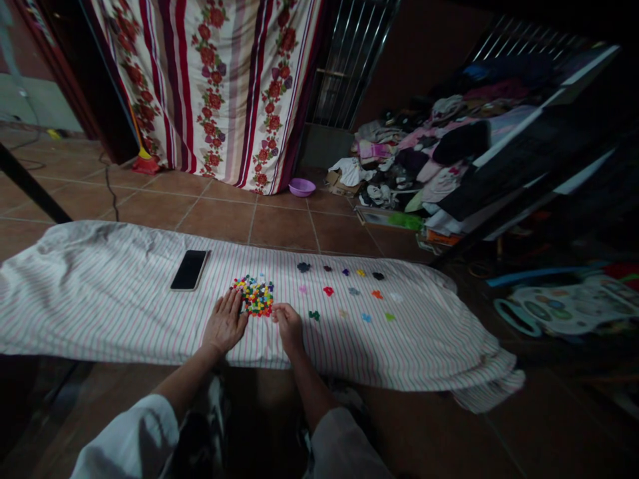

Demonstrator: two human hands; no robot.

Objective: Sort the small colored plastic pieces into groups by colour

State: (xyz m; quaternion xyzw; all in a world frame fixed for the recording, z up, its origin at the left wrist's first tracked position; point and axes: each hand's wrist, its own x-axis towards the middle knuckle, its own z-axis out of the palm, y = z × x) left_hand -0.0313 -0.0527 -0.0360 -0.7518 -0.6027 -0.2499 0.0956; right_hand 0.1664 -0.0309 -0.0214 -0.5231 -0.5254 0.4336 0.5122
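A pile of small mixed-colour pieces (257, 296) lies on a striped cloth (124, 299). My left hand (226, 320) rests flat at the pile's left edge, fingers stretched out. At the lower right edge of the pile, my right hand (289, 326) has its thumb and fingertips pinched together; anything between them is too small to make out. To the right are little single-colour heaps in rows, among them a dark green heap (314, 315), a red heap (328, 291), an orange heap (376, 294) and a lime green heap (390, 317).
A phone (190, 270) lies left of the pile. Beyond the cloth, a purple basin (302, 187) and a red and yellow broom (144, 161) stand on the tiled floor by a floral curtain (214, 93). Clothes (414, 153) are heaped at the right.
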